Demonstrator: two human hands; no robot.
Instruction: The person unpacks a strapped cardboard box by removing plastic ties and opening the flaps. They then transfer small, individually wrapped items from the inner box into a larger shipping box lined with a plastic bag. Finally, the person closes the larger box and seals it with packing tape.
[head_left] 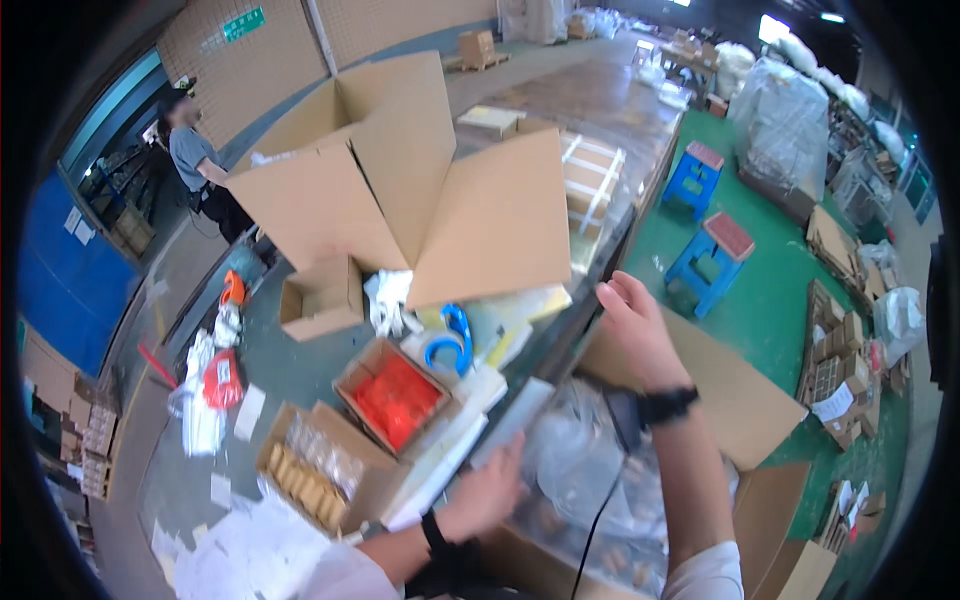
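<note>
Down at the lower right of the frame, right by the edge of the counter (300, 375), a big carton (700, 390) stands open with clear plastic bags (580, 450) in it. Looks like a half-done packing job to me: stuff's in, but the flaps are splayed out and nothing's taped, so closing up is probably what's left. Can't make out what's in the bags, tbh. The right hand (645, 335) is raised over one flap, fingers loosely open and nothing in them that I can see. The left hand (490, 490) is blurry next to a pale flat strip (515, 420), so can't tell if its fingers are gripping it. The blue tape dispenser (448, 345) sits near centre, nobody touching it.
</note>
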